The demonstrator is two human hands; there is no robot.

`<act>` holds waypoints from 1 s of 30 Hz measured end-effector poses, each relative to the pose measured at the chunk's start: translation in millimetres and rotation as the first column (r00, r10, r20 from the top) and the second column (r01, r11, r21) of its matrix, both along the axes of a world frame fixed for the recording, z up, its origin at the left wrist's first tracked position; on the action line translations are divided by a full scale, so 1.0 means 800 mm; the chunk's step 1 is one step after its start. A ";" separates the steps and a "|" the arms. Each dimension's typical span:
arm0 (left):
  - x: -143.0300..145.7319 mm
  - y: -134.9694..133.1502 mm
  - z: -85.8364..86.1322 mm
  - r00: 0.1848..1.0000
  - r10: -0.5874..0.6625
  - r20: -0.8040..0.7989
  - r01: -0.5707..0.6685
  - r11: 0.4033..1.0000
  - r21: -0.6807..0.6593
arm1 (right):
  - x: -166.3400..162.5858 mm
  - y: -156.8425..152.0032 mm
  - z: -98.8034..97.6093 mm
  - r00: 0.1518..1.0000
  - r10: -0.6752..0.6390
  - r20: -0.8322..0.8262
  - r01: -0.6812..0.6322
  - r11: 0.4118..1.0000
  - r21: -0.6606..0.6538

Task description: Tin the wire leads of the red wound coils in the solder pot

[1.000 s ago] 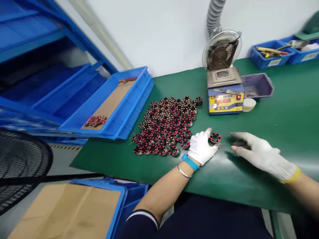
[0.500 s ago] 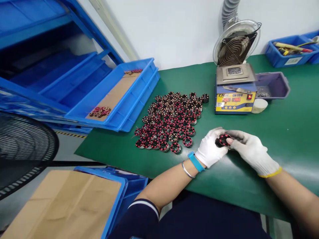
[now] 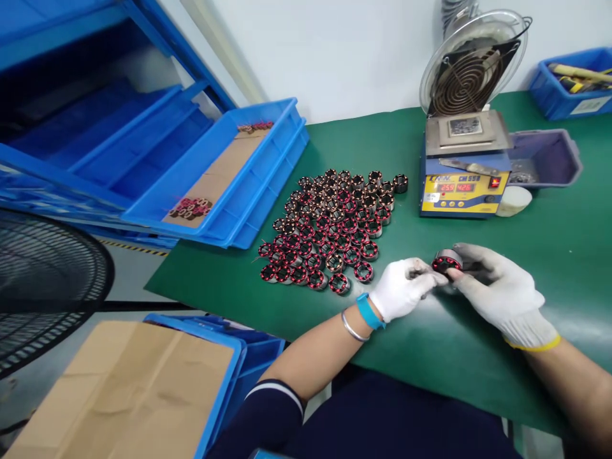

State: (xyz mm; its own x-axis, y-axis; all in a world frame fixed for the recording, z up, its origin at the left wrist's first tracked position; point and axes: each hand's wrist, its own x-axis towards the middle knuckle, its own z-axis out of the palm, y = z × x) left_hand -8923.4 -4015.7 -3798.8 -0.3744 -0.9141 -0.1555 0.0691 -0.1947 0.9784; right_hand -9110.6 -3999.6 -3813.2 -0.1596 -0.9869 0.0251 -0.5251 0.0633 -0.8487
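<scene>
Both of my hands wear white gloves and meet over the green mat [image 3: 549,242]. My right hand [image 3: 497,290] is closed on one small round wound coil [image 3: 447,262], red windings up, held just above the mat. My left hand [image 3: 401,294] pinches at the coil's left side with its fingertips. Left of my hands lies a dense cluster of several similar red and copper coils [image 3: 329,223], laid out in rows on the mat.
A blue and yellow heater unit with a red digital display [image 3: 459,188] stands behind my hands, under a round wire fan [image 3: 471,70]. Grey tray [image 3: 549,156] and white cup [image 3: 512,201] sit beside it. Blue crates [image 3: 268,166] with cardboard liners lie left; a floor fan [image 3: 43,280] stands lower left.
My left hand lifted one coil from beside the cluster and brought it to my right hand, which closed on it. The coil now sits further right, held in both hands.
</scene>
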 end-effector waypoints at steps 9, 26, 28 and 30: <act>0.003 0.011 0.002 0.948 0.307 -0.087 -0.313 0.947 -0.071 | 0.011 0.003 0.017 0.981 -0.093 0.170 0.091 0.996 0.024; 0.002 0.022 0.006 0.978 0.093 0.187 -0.040 0.963 -0.266 | 0.014 0.010 0.017 0.998 -0.045 0.039 0.046 0.999 -0.012; 0.006 0.029 0.004 0.982 0.096 0.161 -0.038 0.944 -0.328 | 0.013 0.010 0.017 0.998 -0.044 0.052 0.044 0.999 -0.010; 0.012 0.033 0.004 0.977 0.194 0.086 -0.149 0.915 -0.376 | 0.013 0.009 0.018 0.996 -0.060 0.072 0.061 0.998 -0.017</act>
State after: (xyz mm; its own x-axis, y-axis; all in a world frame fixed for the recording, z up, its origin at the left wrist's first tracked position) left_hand -8913.7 -3989.1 -3795.5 -0.2062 -0.9640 0.1677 -0.0517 0.1819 0.9820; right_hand -9100.5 -3992.3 -3798.5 -0.2211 -0.9748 0.0303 -0.4588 0.0766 -0.8852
